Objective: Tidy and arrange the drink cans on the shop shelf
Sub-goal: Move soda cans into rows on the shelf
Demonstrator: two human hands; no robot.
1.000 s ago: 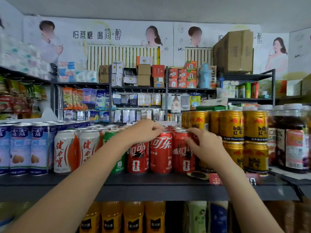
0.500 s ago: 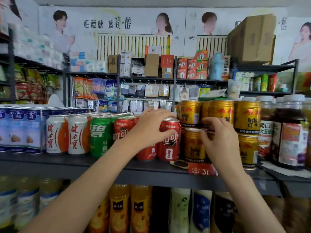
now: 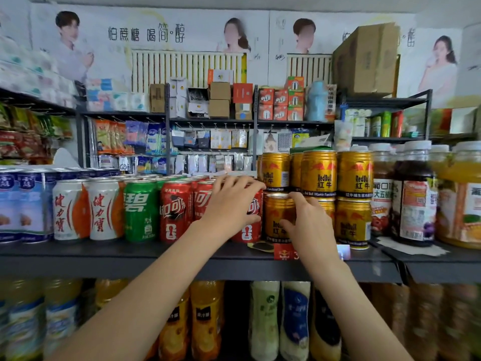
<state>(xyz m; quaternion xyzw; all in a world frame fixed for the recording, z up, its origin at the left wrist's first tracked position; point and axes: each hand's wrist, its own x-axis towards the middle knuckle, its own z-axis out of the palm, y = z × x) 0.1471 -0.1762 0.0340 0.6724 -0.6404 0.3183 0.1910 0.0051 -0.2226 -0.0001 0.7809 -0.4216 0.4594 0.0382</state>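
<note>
- Here, the left hand (image 3: 231,204) wraps a red cola can (image 3: 253,212) near the shelf's (image 3: 104,252) front edge; the right hand (image 3: 307,225) closes on a gold can (image 3: 277,217) just beside it.
- Stacked gold cans (image 3: 318,173) rest above; nudging the lower one could topple them.
- A push outward risks cans going over the front edge.

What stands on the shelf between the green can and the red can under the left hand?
In the head view, two red cola cans stand between the green can and the red can that the left hand grips.
</note>
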